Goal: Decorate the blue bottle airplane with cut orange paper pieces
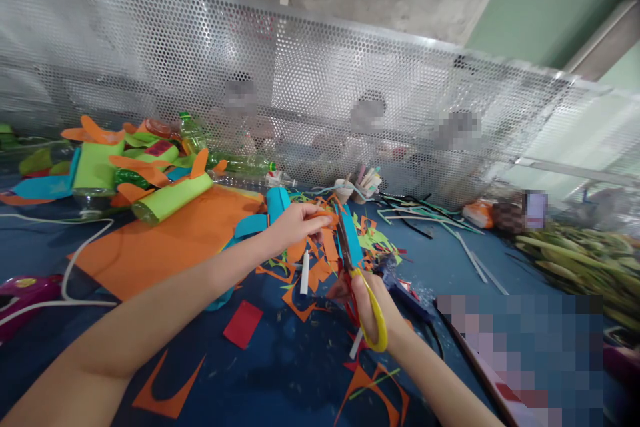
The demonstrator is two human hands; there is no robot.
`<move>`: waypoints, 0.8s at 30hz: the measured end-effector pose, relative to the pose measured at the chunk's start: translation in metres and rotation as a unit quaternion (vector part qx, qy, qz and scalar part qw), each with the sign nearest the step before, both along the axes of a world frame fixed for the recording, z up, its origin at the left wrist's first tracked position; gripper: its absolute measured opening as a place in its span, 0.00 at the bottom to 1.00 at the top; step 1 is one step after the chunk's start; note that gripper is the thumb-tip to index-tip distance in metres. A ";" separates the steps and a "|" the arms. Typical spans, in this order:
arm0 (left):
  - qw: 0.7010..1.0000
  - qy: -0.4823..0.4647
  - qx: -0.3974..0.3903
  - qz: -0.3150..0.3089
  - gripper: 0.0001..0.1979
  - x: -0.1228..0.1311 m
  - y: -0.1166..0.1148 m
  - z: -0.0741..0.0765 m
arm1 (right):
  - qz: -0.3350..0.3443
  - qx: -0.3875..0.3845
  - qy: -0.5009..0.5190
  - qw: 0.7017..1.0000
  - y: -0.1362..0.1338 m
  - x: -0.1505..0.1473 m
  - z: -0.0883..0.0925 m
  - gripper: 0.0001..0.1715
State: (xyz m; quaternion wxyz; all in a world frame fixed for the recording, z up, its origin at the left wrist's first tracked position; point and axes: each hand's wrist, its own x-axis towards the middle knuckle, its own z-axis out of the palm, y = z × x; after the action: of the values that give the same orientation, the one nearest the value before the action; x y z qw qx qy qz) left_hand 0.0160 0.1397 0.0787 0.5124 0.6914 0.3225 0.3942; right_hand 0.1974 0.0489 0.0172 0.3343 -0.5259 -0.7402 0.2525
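My left hand (299, 223) pinches a small piece of orange paper (325, 213) near the middle of the view. My right hand (367, 300) is closed on the handles of yellow and red scissors (373, 310), whose blades point up and away, close beside the orange piece. Orange, green and blue paper scraps lie under and around both hands. A white stick (305, 272) lies between the hands, and a red paper square (243, 323) rests nearer to me.
A large orange sheet (170, 247) and paper-wrapped bottles (175, 199) lie at the left. A dark blue glue gun (407, 297) is right of my right hand. A perforated metal screen (310, 80) stands behind the table, with people beyond.
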 end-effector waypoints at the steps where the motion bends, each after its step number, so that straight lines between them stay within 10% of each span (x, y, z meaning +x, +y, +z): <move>1: 1.000 0.000 -0.001 -0.001 0.11 0.000 -0.001 0.001 | -0.001 0.000 0.001 1.000 0.001 0.000 -0.001 0.39; 24: 0.999 -0.033 -0.017 -0.030 0.09 -0.003 0.006 -0.002 | -0.066 0.016 -0.032 0.997 -0.007 -0.009 0.010 0.33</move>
State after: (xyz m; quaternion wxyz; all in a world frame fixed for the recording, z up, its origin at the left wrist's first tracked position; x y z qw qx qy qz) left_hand 0.0134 0.1461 0.0767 0.5464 0.6785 0.2908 0.3957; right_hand 0.1883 0.0423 0.0273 0.3351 -0.5761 -0.7178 0.2013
